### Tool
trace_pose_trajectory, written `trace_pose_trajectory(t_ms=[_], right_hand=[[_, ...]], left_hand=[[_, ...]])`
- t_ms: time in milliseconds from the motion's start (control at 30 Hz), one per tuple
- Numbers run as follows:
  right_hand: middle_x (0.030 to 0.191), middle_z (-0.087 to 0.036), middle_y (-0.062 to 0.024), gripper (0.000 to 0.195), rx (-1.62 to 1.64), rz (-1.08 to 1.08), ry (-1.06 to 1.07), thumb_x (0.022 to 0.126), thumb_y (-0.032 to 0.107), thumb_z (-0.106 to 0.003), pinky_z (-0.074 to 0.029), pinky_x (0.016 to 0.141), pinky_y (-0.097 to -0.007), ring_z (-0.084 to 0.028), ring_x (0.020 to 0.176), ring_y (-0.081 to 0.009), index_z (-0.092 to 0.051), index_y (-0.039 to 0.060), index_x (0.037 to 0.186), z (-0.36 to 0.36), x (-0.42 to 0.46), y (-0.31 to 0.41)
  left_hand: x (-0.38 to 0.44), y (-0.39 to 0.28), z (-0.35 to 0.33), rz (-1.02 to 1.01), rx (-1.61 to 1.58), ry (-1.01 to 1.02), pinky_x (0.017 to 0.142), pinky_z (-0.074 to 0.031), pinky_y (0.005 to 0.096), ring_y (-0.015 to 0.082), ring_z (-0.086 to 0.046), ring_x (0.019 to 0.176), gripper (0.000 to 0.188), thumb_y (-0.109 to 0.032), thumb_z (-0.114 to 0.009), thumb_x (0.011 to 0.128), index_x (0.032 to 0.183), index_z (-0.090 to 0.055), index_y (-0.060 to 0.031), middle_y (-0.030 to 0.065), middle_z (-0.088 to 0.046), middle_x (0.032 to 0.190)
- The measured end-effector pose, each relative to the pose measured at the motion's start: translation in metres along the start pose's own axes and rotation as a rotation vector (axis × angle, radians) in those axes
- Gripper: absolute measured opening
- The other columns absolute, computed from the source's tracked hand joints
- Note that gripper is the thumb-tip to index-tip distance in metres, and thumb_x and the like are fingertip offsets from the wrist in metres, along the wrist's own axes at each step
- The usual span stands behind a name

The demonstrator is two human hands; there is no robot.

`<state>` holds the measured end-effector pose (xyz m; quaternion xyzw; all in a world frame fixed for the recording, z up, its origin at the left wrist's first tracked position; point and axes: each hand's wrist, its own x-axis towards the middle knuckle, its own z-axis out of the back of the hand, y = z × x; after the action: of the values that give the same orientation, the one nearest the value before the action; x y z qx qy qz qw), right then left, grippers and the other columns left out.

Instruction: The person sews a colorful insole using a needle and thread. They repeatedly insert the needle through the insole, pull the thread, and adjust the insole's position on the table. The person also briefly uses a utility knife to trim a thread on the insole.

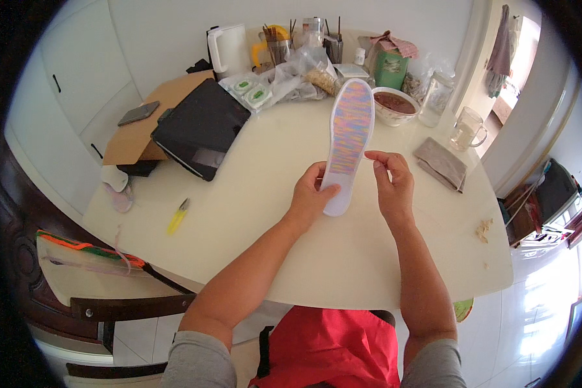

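My left hand (312,194) grips the lower end of a shoe insole (353,126), thumb on its face. The insole stands nearly upright above the table; its upper part carries multicoloured stitching in pink, blue and yellow, and its heel part is plain white. Close to the insole's right edge, my right hand (392,179) has thumb and index finger near each other, with something thin and light, perhaps a needle or thread, at the fingertips. Yellow-handled thread snips (178,217) lie on the table to the left.
A black case (201,128), cardboard (126,140) and a phone (138,113) lie at left. Behind stand a white kettle (230,51), plastic bags (300,72), a bowl of brown food (394,109) and a green tin (390,68). A folded cloth (440,164) and glass mug (465,130) are at right.
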<state>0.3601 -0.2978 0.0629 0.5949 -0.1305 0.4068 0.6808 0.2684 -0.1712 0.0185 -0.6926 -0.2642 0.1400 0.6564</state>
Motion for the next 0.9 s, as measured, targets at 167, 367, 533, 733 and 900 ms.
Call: trace_pose_trajectory(t_ms=[167,367,533,733,900], right_hand=[[0.077,-0.055,-0.0043,0.027,0.072,-0.124,0.072,0.077,-0.001,-0.057,-0.043,0.074,-0.0264,-0.052,0.074,-0.0141,-0.057,0.0048,0.103,0.0015,-0.0085,0.0002],[0.074,-0.057,-0.0014,0.038,-0.009,-0.018,0.072,0.070,-0.002,-0.062,-0.042,0.079,-0.0298,-0.053,0.074,-0.0141,-0.055,0.0068,0.106,0.0001,-0.0098,-0.0020],[0.072,-0.058,-0.0006,0.039,-0.050,0.036,0.072,0.068,-0.002,-0.063,-0.039,0.084,-0.0319,-0.054,0.075,-0.0155,-0.055,0.0079,0.105,-0.0030,-0.0103,-0.0045],[0.072,-0.058,0.0000,0.037,-0.080,0.068,0.063,0.068,-0.002,-0.063,-0.038,0.084,-0.0316,-0.054,0.074,-0.0155,-0.055,0.0071,0.103,-0.0030,-0.0112,-0.0041],[0.072,-0.058,0.0000,0.036,-0.089,0.070,0.064,0.068,-0.002,-0.063,-0.038,0.084,-0.0317,-0.053,0.074,-0.0154,-0.055,0.0070,0.102,-0.0033,-0.0116,-0.0012]], left_hand=[[0.0017,0.0065,-0.0009,-0.013,0.014,0.036,0.082,-0.044,0.0289,0.0156,-0.055,0.093,0.035,0.002,-0.058,0.078,0.112,-0.049,-0.0027,0.0076,-0.056,0.100],[-0.0002,0.0034,-0.0045,-0.015,-0.013,0.042,0.083,-0.045,0.0292,0.0155,-0.056,0.092,0.035,0.003,-0.058,0.077,0.111,-0.050,-0.0025,0.0075,-0.057,0.100],[0.0013,0.0091,-0.0024,-0.047,-0.060,0.056,0.082,-0.045,0.0293,0.0155,-0.056,0.092,0.035,0.003,-0.058,0.077,0.111,-0.049,-0.0020,0.0074,-0.057,0.100],[-0.0002,0.0045,-0.0036,-0.026,-0.033,0.050,0.083,-0.045,0.0289,0.0150,-0.055,0.092,0.036,0.003,-0.058,0.077,0.111,-0.049,-0.0027,0.0071,-0.057,0.100],[0.0000,0.0074,-0.0022,-0.034,-0.049,0.057,0.082,-0.045,0.0285,0.0146,-0.055,0.091,0.036,0.003,-0.058,0.077,0.112,-0.049,-0.0030,0.0068,-0.057,0.099]])
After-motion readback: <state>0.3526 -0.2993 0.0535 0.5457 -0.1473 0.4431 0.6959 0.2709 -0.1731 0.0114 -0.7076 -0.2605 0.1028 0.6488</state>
